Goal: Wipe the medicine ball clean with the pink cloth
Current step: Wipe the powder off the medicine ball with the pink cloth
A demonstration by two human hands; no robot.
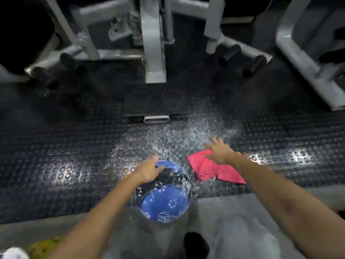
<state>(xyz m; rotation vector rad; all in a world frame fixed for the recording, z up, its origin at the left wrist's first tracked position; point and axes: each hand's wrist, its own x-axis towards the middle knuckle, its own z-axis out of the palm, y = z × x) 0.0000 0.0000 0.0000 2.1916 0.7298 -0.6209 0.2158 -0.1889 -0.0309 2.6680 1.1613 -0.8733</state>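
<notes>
We are looking at a gym. The grey-painted steel frame of an exercise machine (155,53) rises in front of us, with a second tubular frame (298,58) at the right. Black padded rollers (254,65) stick out from the lower bars, and a black footplate (156,103) sits at the machine's base. The floor (56,146) is dark rubber matting with raised round studs, and a blue-and-black medicine ball (166,199) rests on it.

The medicine ball (166,193) was blue with a black band and white lettering. Beaded with wet droplets, it sat on the studded black floor (74,143). The pink cloth (209,169) lay loosely folded and flat on the floor, just beside the ball on its right.
</notes>
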